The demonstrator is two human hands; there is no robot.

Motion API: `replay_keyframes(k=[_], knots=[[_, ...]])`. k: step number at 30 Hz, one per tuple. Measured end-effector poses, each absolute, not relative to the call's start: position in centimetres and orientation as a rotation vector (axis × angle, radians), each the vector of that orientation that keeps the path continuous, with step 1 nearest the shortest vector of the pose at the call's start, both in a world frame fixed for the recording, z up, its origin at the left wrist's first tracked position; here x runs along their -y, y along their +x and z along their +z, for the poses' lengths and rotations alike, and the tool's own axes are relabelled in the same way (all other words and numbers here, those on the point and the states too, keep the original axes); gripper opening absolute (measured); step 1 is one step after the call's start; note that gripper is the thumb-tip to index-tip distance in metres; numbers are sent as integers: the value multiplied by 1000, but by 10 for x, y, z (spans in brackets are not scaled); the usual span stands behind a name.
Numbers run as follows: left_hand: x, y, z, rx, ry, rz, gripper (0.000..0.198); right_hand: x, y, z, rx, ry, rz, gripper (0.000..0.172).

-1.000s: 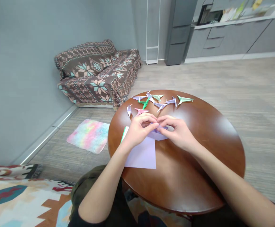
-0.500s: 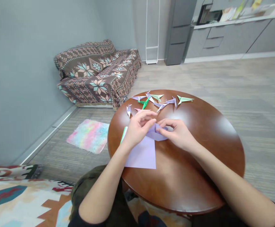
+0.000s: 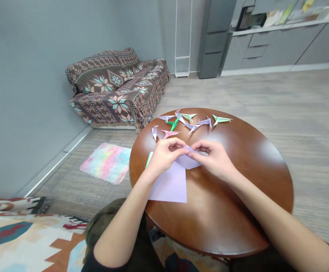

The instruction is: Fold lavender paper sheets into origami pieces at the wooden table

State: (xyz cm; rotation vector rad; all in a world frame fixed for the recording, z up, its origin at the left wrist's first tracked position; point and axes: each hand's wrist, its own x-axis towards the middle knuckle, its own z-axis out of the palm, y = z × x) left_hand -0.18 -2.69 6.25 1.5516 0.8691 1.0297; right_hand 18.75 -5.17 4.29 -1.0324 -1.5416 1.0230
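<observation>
Lilac paper (image 3: 168, 184) lies on the round wooden table (image 3: 246, 181), close to my side and left of the table's centre. Its flat part spreads toward me, with a nearly straight bottom edge. A folded flap (image 3: 188, 161) rises from its far end and runs crosswise, so the long axis of the fold lies left to right, between my hands. I can't tell whether the flap and the flat part are one sheet, because my hands cover the join. My left hand (image 3: 164, 160) is closed, its fingers curled over the top of the fold, and my right hand (image 3: 214, 160) is pinching the fold's other end, so both are gripping the paper. My fingertips nearly meet above it. A green paper strip (image 3: 148, 159) sits just beside the lilac paper's left edge, partly under my left hand. Beyond my hands, a loose row of origami pieces lies on the table, all pointed: a pink one (image 3: 169, 133) nearest, a bright green one (image 3: 175, 122), lilac ones (image 3: 192, 127) and a mint one (image 3: 222, 119) at the far right. None of them touches my hands. Past the table's edge, a rainbow-coloured rug (image 3: 105, 163) lies on the floor, and a patterned sofa (image 3: 116, 90) stands against the wall.
</observation>
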Motion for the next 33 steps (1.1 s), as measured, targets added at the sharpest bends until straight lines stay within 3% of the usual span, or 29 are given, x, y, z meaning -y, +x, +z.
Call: replay_keyframes(k=[8, 13, 33], knots=[[31, 0, 66, -901, 1612, 1035, 11, 51, 187, 44, 1435, -949, 1114, 34], [30, -1, 64, -874, 1611, 1043, 12, 52, 188, 45, 1525, -993, 1117, 21], [34, 2, 65, -873, 1609, 1034, 14, 52, 187, 47, 1464, -1020, 1198, 14]])
